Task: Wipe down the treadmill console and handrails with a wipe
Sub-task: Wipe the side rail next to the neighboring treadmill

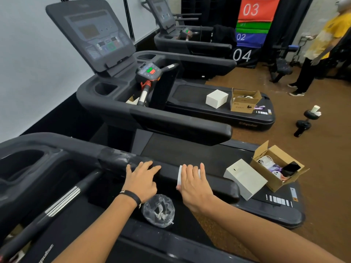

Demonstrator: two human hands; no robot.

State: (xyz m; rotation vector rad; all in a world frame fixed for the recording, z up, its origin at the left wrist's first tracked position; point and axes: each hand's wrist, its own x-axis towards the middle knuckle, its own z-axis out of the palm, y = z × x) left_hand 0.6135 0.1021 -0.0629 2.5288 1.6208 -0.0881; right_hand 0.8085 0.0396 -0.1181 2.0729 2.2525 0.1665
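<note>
The near treadmill's black right handrail point(220, 184) runs across the lower middle, with pale smears on the section point(115, 157) left of my hands. My right hand point(193, 184) lies flat on the rail and presses a white wipe point(179, 174) against it, the wipe's edge showing beside my fingers. My left hand point(142, 178) rests on the same rail to the left, fingers spread and holding nothing. The near treadmill's console is out of view; the neighbouring treadmill's console point(95, 35) stands at upper left.
A crumpled clear plastic wrapper point(159, 210) lies on the belt below my hands. A white box point(245, 179) and an open cardboard box point(279, 168) sit at the deck's end. Dumbbells point(305, 120) lie on the brown floor. A person point(321, 46) stands at far right.
</note>
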